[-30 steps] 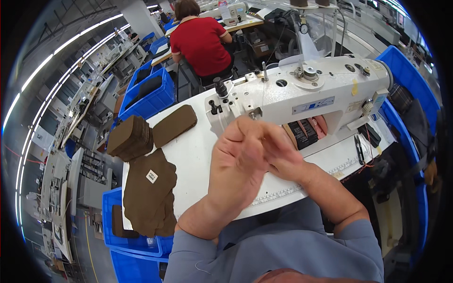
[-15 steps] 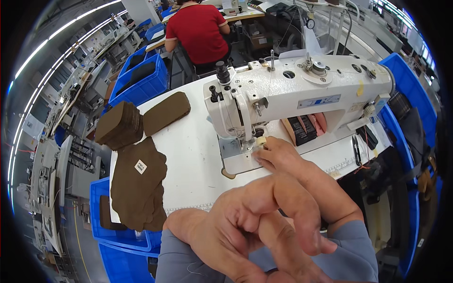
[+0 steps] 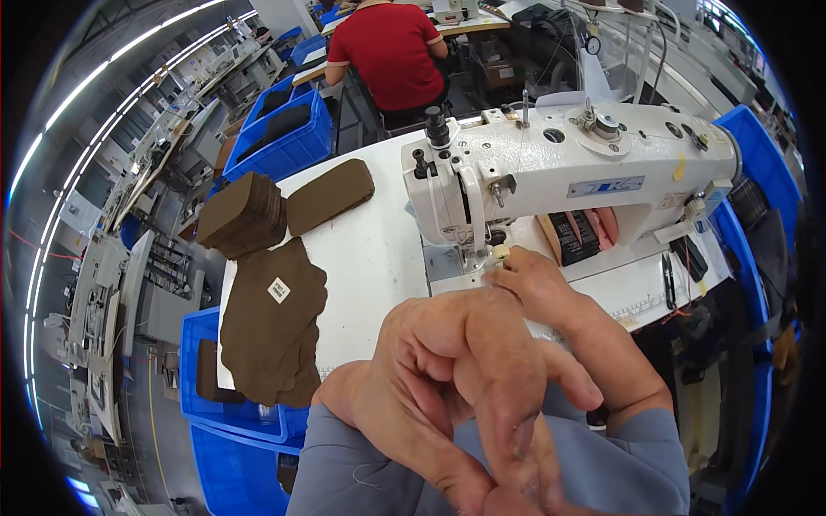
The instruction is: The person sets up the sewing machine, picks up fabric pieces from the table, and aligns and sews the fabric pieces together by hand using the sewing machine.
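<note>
My left hand (image 3: 465,396) fills the lower middle close to the camera, fingers curled downward; whatever its fingertips pinch, if anything, is too small to make out. My right hand (image 3: 538,279) reaches under the white sewing machine (image 3: 551,155), its fingers bent at the presser foot (image 3: 471,258), near a small pale knob (image 3: 501,253); anything between them is hidden. Brown fabric pieces (image 3: 267,327) with a white label lie on the left of the white tabletop (image 3: 370,258), beside a thick stack (image 3: 241,215) and a rounded brown piece (image 3: 329,195).
Blue bins stand left of the table (image 3: 241,439), behind it (image 3: 280,146) and at its right (image 3: 744,142). A co-worker in red (image 3: 387,56) sits ahead. Black snips (image 3: 669,279) and folded black-and-pink material (image 3: 576,232) rest right of the needle area.
A second ago my hands were together before the machine. My left hand has come down toward my body, while my right is now at the presser foot. The view has shifted slightly.
</note>
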The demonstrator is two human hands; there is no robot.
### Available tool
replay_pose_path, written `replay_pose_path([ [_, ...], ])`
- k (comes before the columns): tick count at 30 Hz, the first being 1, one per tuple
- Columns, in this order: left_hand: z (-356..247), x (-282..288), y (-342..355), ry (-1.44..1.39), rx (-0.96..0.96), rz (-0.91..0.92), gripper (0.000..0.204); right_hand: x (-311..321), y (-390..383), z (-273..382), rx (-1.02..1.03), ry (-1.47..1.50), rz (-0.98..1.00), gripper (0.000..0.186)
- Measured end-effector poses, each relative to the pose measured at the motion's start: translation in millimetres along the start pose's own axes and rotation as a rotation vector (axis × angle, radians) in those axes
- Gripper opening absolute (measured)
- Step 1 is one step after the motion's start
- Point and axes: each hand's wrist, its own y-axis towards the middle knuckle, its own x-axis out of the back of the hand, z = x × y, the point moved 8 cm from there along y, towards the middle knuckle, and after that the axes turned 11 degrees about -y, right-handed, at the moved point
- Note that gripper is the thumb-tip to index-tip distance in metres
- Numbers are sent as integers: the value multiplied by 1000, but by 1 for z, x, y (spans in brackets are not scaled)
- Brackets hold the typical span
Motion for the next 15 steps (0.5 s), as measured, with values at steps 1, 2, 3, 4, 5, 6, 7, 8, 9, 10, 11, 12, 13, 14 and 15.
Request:
replay_pose_path([
  [1, 1, 2, -2, 8, -3, -7, 8, -1, 1, 0, -11, -1, 17, 12],
  [2, -2, 3, -6, 77, -63, 12, 7, -3, 1, 1, -3, 8, 16, 12],
  [3, -3, 2, -9, 140, -121, 37, 7, 1, 0, 1, 7, 8, -17, 12],
  [4, 6, 4, -7, 135, -119, 42, 7, 8, -1, 3, 9, 0, -50, 12],
  [5, 8, 3, -6, -23, -280, 90, 7, 5, -2, -1, -75, -15, 62, 12],
  [6, 7, 6, -8, -172, -443, 131, 8, 4, -1, -1, -71, -11, 62, 12],
  [7, 13, 8, -8, -168, -445, 129, 8, 7, 1, 1, -32, -6, 16, 12],
  [8, 16, 6, -10, -167, -488, 162, 8, 10, 2, 4, 6, -2, -31, 12],
  [9, 15, 4, -11, -166, -528, 195, 7, 9, 1, 4, 6, 1, -32, 12],
  [10, 13, 4, -11, -166, -526, 193, 7, 8, 0, 3, 5, -3, -39, 12],
  [11, 15, 3, -8, -141, -462, 170, 13, 9, -1, 3, 3, -9, -47, 12],
  [12, 14, 2, -6, -111, -403, 146, 21, 8, 0, 3, 7, -5, -47, 12],
  [13, 13, 0, -3, -81, -344, 122, 30, 6, 1, 5, 15, 3, -41, 12],
  [14, 13, -1, -2, -51, -285, 98, 39, 5, 2, 6, 23, 10, -36, 12],
  [15, 12, -2, 2, -32, -220, 80, 48, 6, 1, 5, 16, 5, -37, 12],
])
